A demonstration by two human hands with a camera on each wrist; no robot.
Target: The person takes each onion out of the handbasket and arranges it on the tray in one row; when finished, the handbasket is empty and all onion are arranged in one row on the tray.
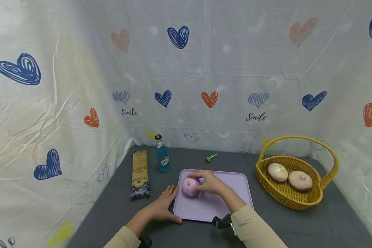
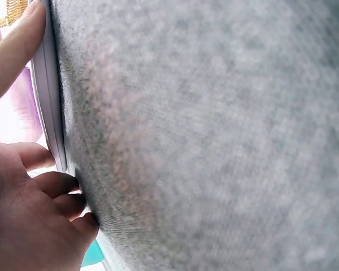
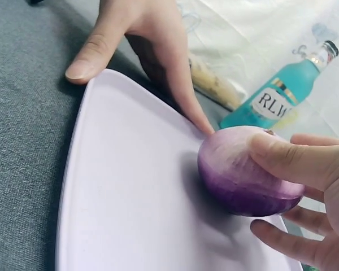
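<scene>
A purple onion (image 3: 246, 169) is held between the thumb and fingers of my right hand (image 1: 209, 182), at the left part of a lilac tray (image 1: 218, 206). In the right wrist view the thumb lies on top of the onion and the other fingers come round its far side. My left hand (image 1: 162, 206) rests at the tray's left edge with its fingers spread. Its thumb touches the near left corner and its index finger lies along the rim, as the right wrist view shows. The left wrist view has the tray edge (image 2: 45, 84) beside those fingers.
Left of the tray lie a yellow pasta packet (image 1: 140, 174) and an upright blue bottle (image 1: 163, 158). A lollipop (image 1: 210, 158) lies behind the tray. On the right stands a yellow wicker basket (image 1: 271, 193) with a tall handle, holding two pale onions (image 1: 300, 180).
</scene>
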